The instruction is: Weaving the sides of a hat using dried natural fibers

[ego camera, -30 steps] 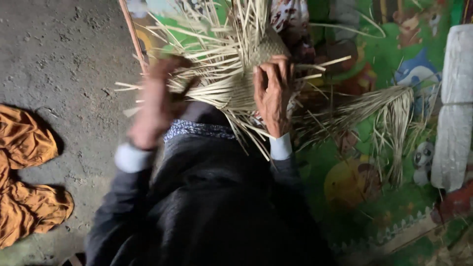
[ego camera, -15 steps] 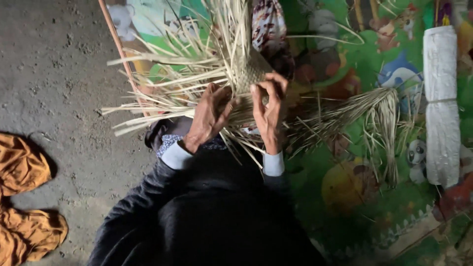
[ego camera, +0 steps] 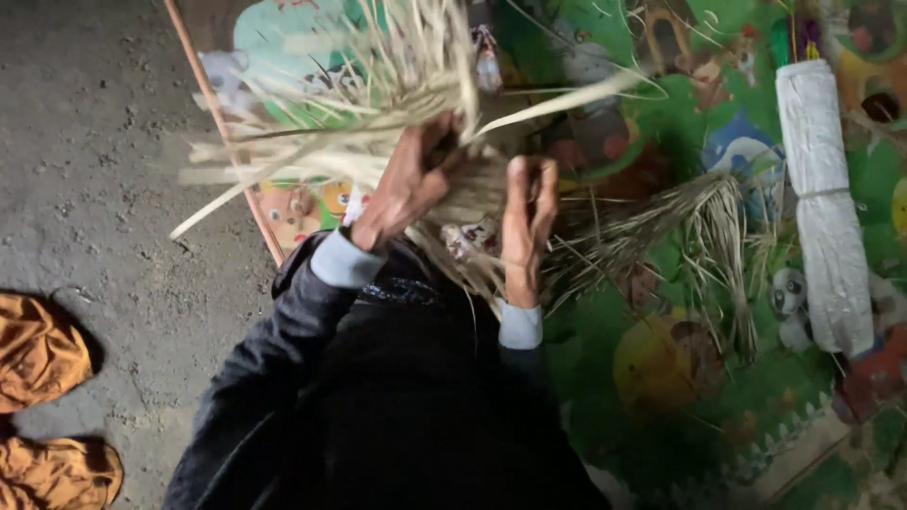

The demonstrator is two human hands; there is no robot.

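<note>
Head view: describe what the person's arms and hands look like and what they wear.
Both arms are in dark, near-black jacket sleeves, each ending in a pale grey-blue cuff of an undergarment at the wrist. The left hand and right hand are bare: no gloves, and no rings or watch that can be made out.

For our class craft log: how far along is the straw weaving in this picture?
Done: a small woven patch sits between the hands. In hand: the left hand and right hand grip it. Left: many loose strips fan out unwoven, and a spare straw bundle lies on the mat.
</note>
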